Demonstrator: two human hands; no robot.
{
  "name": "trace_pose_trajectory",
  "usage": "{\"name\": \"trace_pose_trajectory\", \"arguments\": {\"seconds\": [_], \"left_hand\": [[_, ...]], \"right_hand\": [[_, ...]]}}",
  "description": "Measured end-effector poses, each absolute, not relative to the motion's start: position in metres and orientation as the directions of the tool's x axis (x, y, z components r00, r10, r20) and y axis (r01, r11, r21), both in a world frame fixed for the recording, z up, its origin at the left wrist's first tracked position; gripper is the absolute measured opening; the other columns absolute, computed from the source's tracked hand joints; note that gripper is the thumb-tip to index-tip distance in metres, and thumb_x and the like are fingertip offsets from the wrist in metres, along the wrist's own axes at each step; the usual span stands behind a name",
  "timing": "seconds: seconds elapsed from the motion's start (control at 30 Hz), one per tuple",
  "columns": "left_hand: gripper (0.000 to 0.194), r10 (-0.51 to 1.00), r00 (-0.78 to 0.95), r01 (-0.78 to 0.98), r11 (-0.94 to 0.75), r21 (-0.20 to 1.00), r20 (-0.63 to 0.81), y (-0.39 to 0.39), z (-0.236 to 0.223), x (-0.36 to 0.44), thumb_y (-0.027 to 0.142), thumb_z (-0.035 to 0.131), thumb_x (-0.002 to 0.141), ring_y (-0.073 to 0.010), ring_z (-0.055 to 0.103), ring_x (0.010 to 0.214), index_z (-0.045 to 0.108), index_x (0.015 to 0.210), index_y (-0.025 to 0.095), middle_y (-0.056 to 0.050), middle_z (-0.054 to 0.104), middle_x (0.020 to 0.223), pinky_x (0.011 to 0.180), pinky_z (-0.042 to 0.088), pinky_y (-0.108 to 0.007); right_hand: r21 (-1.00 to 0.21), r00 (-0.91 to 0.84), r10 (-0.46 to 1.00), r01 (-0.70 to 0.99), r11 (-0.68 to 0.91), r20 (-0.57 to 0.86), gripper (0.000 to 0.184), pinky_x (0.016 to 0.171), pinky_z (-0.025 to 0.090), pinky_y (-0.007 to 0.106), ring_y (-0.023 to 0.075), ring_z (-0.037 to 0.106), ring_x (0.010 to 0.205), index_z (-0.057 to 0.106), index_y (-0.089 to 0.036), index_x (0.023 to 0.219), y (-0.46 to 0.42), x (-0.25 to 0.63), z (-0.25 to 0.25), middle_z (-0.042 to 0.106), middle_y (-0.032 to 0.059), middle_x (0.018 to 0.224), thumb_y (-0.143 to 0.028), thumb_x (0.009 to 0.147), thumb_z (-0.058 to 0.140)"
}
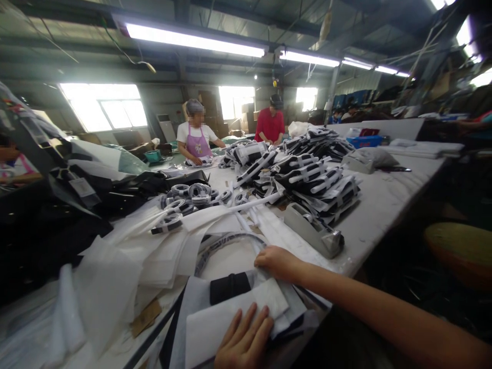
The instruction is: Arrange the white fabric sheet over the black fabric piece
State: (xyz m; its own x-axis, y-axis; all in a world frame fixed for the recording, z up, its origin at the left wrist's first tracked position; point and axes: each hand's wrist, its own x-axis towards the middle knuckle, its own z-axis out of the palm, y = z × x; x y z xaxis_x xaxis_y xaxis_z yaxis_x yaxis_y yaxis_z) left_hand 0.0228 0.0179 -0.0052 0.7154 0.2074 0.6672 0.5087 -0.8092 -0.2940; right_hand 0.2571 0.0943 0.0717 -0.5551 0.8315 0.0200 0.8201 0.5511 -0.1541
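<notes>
My left hand (pixel 245 339) lies flat, fingers stretched out, on a white folded sheet (pixel 215 320) at the near table edge. My right hand (pixel 277 261) reaches across from the right and rests with curled fingers on the white wrapping just beyond a black folded piece (pixel 229 287). What its fingers hold, if anything, is hidden. A curved black-and-white strap (pixel 223 241) lies beyond the hands.
A grey tape dispenser (pixel 313 229) sits right of my right hand. Piles of packed black-and-white items (pixel 315 177) and coiled straps (pixel 192 197) cover the long white table (pixel 384 200). Dark garments (pixel 57 225) lie left. Two people (pixel 196 138) work at the far end. A stool (pixel 461 251) stands right.
</notes>
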Motion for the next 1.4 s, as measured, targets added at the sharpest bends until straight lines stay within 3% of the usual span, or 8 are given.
{"name": "trace_pose_trajectory", "arguments": {"seconds": [0.13, 0.3, 0.87, 1.13, 1.2, 1.27, 1.33, 1.4], "left_hand": [[0.035, 0.176, 0.751, 0.482, -0.806, -0.345, 0.637, 0.017, -0.006, 0.024, 0.019, 0.045, 0.099, -0.0166, 0.062, 0.120, 0.063, 0.128, 0.024, 0.005, 0.060, 0.136, 0.110, 0.045, -0.031], [0.036, 0.258, 0.710, 0.522, -0.818, -0.243, 0.655, 0.011, -0.006, 0.025, 0.014, 0.044, 0.100, -0.0148, 0.057, 0.126, 0.062, 0.129, 0.023, 0.005, 0.061, 0.136, 0.123, 0.023, -0.033], [0.037, 0.270, 0.692, 0.559, -0.787, -0.261, 0.670, 0.012, -0.007, 0.029, 0.016, 0.039, 0.102, -0.0133, 0.059, 0.125, 0.061, 0.130, 0.023, 0.006, 0.062, 0.135, 0.125, 0.015, -0.035], [0.040, 0.273, 0.721, 0.547, -0.788, -0.282, 0.636, 0.013, -0.008, 0.024, 0.013, 0.044, 0.097, -0.0182, 0.059, 0.126, 0.057, 0.134, 0.021, 0.001, 0.057, 0.142, 0.100, 0.055, -0.033], [0.038, 0.271, 0.718, 0.543, -0.795, -0.271, 0.641, 0.012, -0.005, 0.026, 0.014, 0.043, 0.098, -0.0180, 0.061, 0.124, 0.059, 0.132, 0.020, 0.001, 0.058, 0.140, 0.096, 0.057, -0.033], [0.037, 0.273, 0.702, 0.545, -0.800, -0.250, 0.658, 0.011, -0.001, 0.027, 0.015, 0.042, 0.099, -0.0173, 0.062, 0.122, 0.060, 0.130, 0.020, 0.002, 0.061, 0.137, 0.095, 0.057, -0.033], [0.036, 0.264, 0.690, 0.537, -0.811, -0.233, 0.674, 0.010, 0.002, 0.028, 0.015, 0.041, 0.099, -0.0163, 0.064, 0.120, 0.062, 0.128, 0.020, 0.002, 0.065, 0.133, 0.096, 0.057, -0.031], [0.037, 0.270, 0.688, 0.533, -0.818, -0.217, 0.673, 0.009, 0.005, 0.027, 0.013, 0.041, 0.098, -0.0159, 0.064, 0.119, 0.061, 0.128, 0.020, 0.001, 0.066, 0.132, 0.097, 0.055, -0.031]], "right_hand": [[-0.306, -0.513, 0.858, 0.812, 0.498, 0.036, 0.037, 0.100, 0.048, 0.028, 0.0195, 0.063, 0.119, 0.057, -0.018, 0.137, 0.072, 0.256, 0.083, 0.066, 0.0091, 0.133, -0.021, 0.101, 0.048], [-0.366, -0.540, 0.834, 0.803, 0.469, -0.116, 0.035, 0.100, 0.050, 0.037, 0.0224, 0.064, 0.117, 0.058, -0.018, 0.134, 0.096, 0.231, 0.074, 0.066, 0.0092, 0.130, -0.030, 0.101, 0.052], [-0.120, -0.575, 0.783, 0.817, 0.564, -0.237, 0.022, 0.090, 0.054, 0.044, 0.0218, 0.065, 0.102, 0.065, -0.016, 0.112, 0.130, 0.241, 0.075, 0.066, 0.0074, 0.117, -0.032, 0.096, 0.063], [-0.217, -0.447, 0.889, 0.862, 0.458, 0.100, 0.024, 0.097, 0.048, 0.037, 0.0225, 0.064, 0.110, 0.067, -0.017, 0.115, 0.067, 0.262, 0.110, 0.068, 0.0084, 0.123, -0.012, 0.096, 0.053], [-0.276, -0.313, 0.929, 0.891, 0.360, 0.199, 0.035, 0.093, 0.049, 0.034, 0.0223, 0.065, 0.109, 0.061, -0.015, 0.128, 0.017, 0.271, 0.105, 0.069, 0.0110, 0.120, -0.012, 0.100, 0.040], [-0.511, -0.058, 0.965, 0.839, 0.185, 0.254, 0.036, 0.081, 0.052, 0.028, 0.0186, 0.070, 0.084, 0.071, -0.016, 0.105, -0.038, 0.271, 0.081, 0.075, 0.0073, 0.092, -0.026, 0.104, 0.036], [-0.768, 0.072, 0.997, 0.640, -0.019, 0.036, 0.039, 0.065, 0.052, 0.026, 0.0187, 0.068, 0.067, 0.073, -0.019, 0.082, -0.085, 0.259, 0.040, 0.073, 0.0036, 0.071, -0.043, 0.099, 0.047], [-0.851, 0.049, 0.980, 0.487, -0.193, -0.194, 0.033, 0.078, 0.054, 0.032, 0.0256, 0.071, 0.086, 0.077, -0.021, 0.097, -0.112, 0.235, -0.004, 0.077, 0.0074, 0.094, -0.048, 0.084, 0.064]]}}
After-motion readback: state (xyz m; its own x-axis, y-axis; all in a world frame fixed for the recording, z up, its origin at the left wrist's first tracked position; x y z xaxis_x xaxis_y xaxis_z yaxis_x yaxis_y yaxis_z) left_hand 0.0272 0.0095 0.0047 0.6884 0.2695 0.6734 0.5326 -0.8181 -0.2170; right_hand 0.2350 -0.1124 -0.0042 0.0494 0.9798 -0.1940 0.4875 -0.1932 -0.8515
